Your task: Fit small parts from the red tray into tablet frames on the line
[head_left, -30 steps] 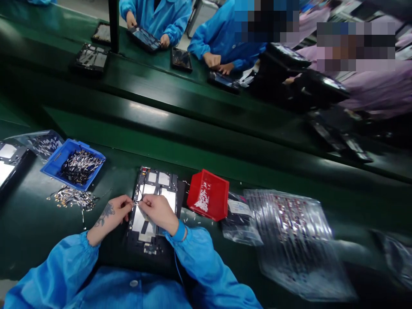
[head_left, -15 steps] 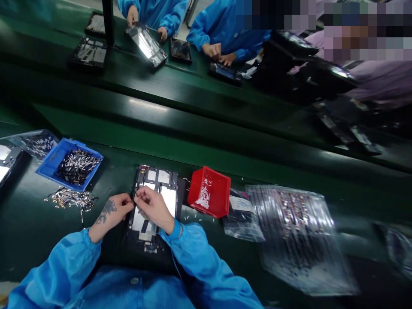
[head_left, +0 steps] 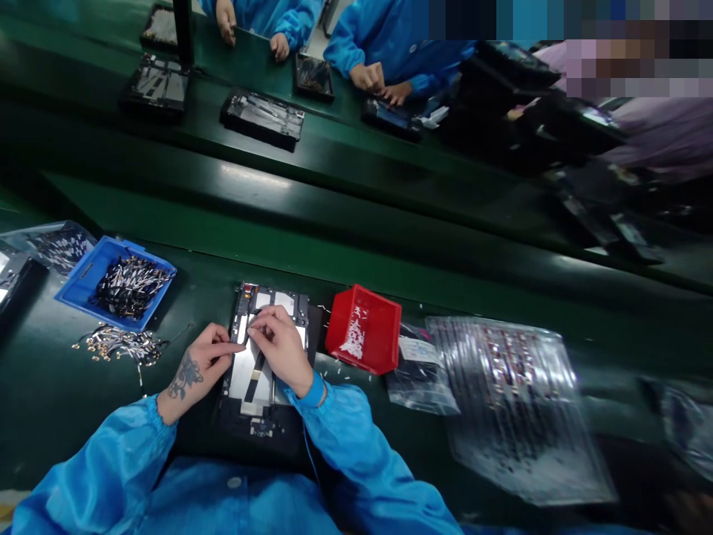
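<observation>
An open tablet chassis (head_left: 245, 386) lies flat on the green bench in front of me, with silver plates and a dark strip inside. My right hand (head_left: 281, 349) rests over its upper half, fingers pinched at a small part near the top left corner. Beside the chassis's left edge is my left hand (head_left: 197, 364), its fingers closed and the forefinger reaching toward the same spot. What the fingertips hold is too small to make out.
A blue bin (head_left: 114, 281) of small flex parts stands left, loose parts (head_left: 119, 343) scattered before it. A red bin (head_left: 363, 328) sits right of the chassis, then clear bags (head_left: 512, 401). Across the conveyor (head_left: 334, 223), other people in blue sleeves (head_left: 384, 44) handle more chassis (head_left: 263, 117).
My right hand has moved up the chassis toward its top left corner; my left hand followed slightly. Across the belt, a person set a raised chassis down flat.
</observation>
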